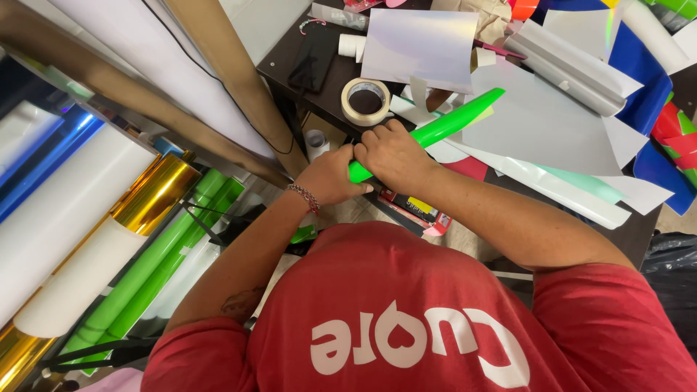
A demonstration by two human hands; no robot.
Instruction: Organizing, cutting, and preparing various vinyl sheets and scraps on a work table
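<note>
A bright green rolled sheet lies slantwise over the dark table, its near end at the table's front edge. Both my hands grip that near end. My left hand, with a beaded bracelet on the wrist, wraps the roll's tip from the left. My right hand closes over the roll just above it, fingers curled on top. A roll of masking tape lies flat just beyond my hands.
Loose white, silver and coloured sheets cover the table's right side. A dark phone lies at the back left. Upright rolls of white, gold, green and blue material stand on the left. A black bag sits at the right.
</note>
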